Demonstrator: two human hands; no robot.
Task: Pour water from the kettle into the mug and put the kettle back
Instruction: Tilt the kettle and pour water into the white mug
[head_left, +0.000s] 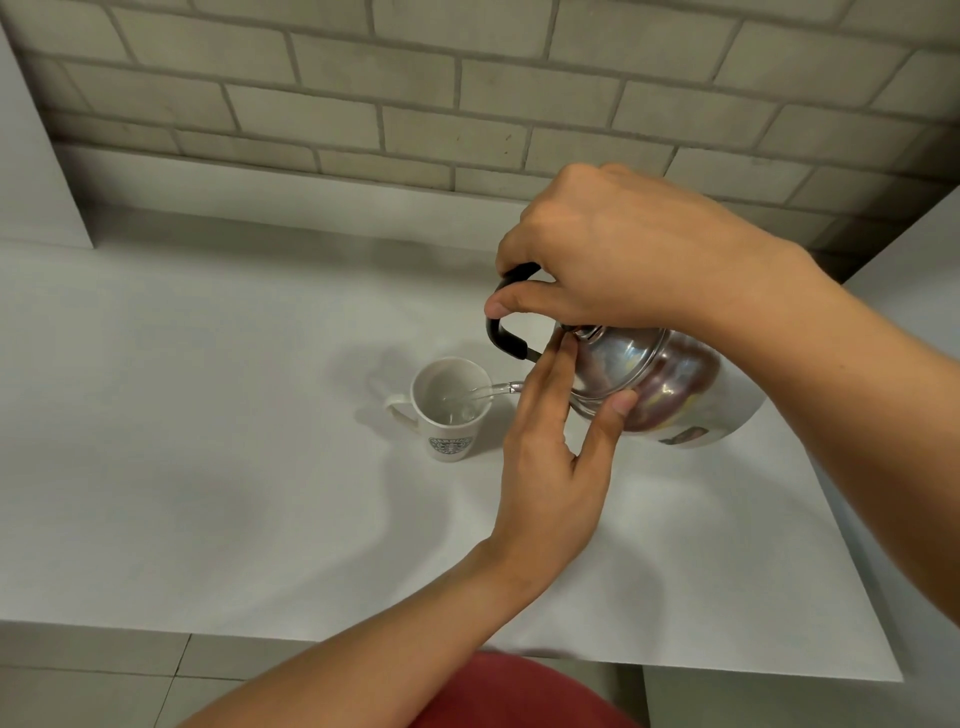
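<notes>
Water (475, 393) is running in a thin clear stream from the kettle spout into the mug (451, 408), just past my left fingertips. My right hand (623, 249) is clenching around the black handle (506, 338) of the steel kettle (654, 384), holding it off the table (208, 467) and tipped over toward my left, so the lid side is facing the mug. My left hand (556, 467) is not gripping anything, it is lying flat and open against the kettle, fingers pressing on the lid near its knob and thumb resting on the shiny body below my right wrist. Mug is standing upright on the white table, just left of my left hand and below-left of my right one, its handle pointing away from both hands, a round green logo on the side nearest me. Some water is showing inside the mug, level hard to tell. Spout tip is mostly hidden behind my left fingers. Brick wall (415, 93) is running beyond my right hand, something red (519, 691) is showing under my left forearm at the bottom edge
</notes>
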